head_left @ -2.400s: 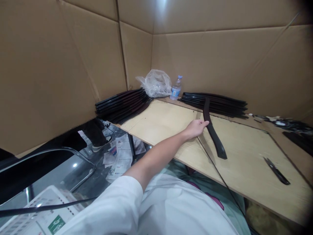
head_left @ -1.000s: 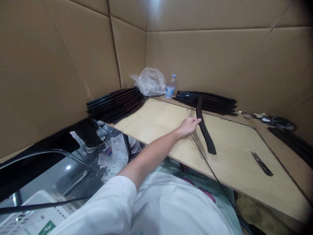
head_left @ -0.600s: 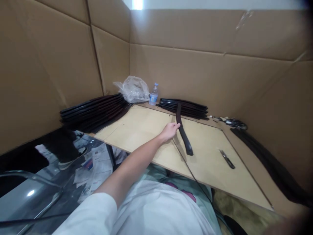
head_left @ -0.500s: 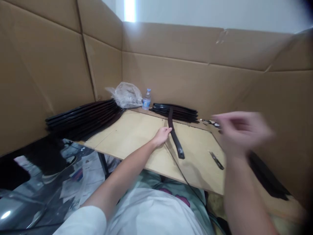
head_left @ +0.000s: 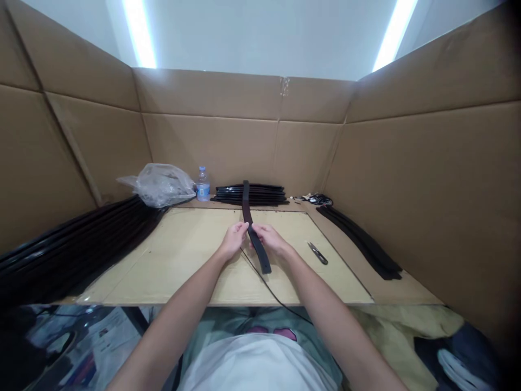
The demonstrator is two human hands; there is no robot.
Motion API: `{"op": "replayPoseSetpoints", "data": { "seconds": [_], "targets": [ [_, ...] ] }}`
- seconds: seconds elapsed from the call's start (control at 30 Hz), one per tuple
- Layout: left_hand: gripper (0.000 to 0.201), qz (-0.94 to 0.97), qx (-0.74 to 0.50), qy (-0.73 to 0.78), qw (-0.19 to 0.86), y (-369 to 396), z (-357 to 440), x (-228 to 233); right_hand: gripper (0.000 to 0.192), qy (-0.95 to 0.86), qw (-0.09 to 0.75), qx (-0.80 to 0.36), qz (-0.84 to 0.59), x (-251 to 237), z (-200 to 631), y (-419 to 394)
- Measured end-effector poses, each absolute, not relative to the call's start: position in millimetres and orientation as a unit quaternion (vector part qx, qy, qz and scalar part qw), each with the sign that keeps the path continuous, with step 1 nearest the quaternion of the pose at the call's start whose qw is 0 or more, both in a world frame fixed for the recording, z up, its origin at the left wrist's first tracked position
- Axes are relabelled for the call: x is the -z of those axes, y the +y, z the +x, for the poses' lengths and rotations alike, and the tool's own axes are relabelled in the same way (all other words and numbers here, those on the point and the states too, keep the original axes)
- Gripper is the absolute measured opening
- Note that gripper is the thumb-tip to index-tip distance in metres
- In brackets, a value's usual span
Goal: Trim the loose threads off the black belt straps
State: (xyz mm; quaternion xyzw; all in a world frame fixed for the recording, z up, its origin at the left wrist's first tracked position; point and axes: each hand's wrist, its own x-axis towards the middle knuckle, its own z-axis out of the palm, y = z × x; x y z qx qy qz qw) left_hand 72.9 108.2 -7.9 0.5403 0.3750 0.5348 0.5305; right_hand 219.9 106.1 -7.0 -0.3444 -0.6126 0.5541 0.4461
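A dark, slightly curved flat strip [head_left: 261, 254] with a small hole near its near end lies lengthwise in front of me. My left hand [head_left: 235, 239] pinches its left edge near the middle. On the opposite edge, my right hand [head_left: 269, 239] is closed around it, some fingers hidden. From beneath my left hand a thin black cord [head_left: 266, 285] runs down over the table's front edge toward my lap. Small black-handled snips [head_left: 318, 253] lie to the right of my hands. The strip's far end rests against a stack of dark strips [head_left: 266, 194].
A bigger pile of dark strips [head_left: 81, 239] fills the left side. A clear plastic bag [head_left: 165, 184] and water bottle [head_left: 203, 185] stand behind. Black strips [head_left: 360, 241] and small black bits [head_left: 317, 199] lie right. Cardboard walls [head_left: 211, 141] enclose the table [head_left: 179, 266].
My right hand, raised and blurred at the right before, has come down onto the strip beside my left hand. The view has turned to the right.
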Motion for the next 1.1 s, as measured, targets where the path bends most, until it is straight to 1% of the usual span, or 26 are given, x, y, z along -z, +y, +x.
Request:
{"op": "replayPoseSetpoints", "data": {
  "seconds": [0.1, 0.37, 0.63, 0.73, 0.9, 1.0, 1.1],
  "targets": [
    [0.040, 0.559, -0.526, 0.345, 0.540, 108.2, 73.3, 7.7, 0.035, -0.600, 0.444, -0.587, -0.315, 1.6, 212.1, 100.2],
    [0.038, 0.565, -0.529, 0.334, 0.538, 112.7, 69.0, 10.0, 0.032, -0.567, 0.478, -0.598, -0.305, 5.5, 212.6, 105.3],
    [0.041, 0.537, -0.553, 0.333, 0.544, 113.7, 70.0, 11.1, 0.030, -0.541, 0.455, -0.644, -0.292, -4.9, 222.6, 100.2],
    [0.041, 0.531, -0.555, 0.328, 0.551, 112.4, 70.1, 9.3, 0.029, -0.535, 0.463, -0.646, -0.287, -8.1, 223.8, 98.3],
    [0.040, 0.533, -0.540, 0.311, 0.573, 109.8, 69.7, 5.9, 0.036, -0.530, 0.484, -0.628, -0.300, -7.6, 218.4, 97.9],
    [0.041, 0.536, -0.534, 0.295, 0.584, 107.3, 69.6, 3.5, 0.033, -0.538, 0.477, -0.627, -0.299, -7.0, 216.2, 96.4],
    [0.040, 0.538, -0.528, 0.278, 0.596, 104.5, 70.8, 1.8, 0.035, -0.539, 0.479, -0.632, -0.285, -7.1, 215.0, 93.6]
  ]
}}
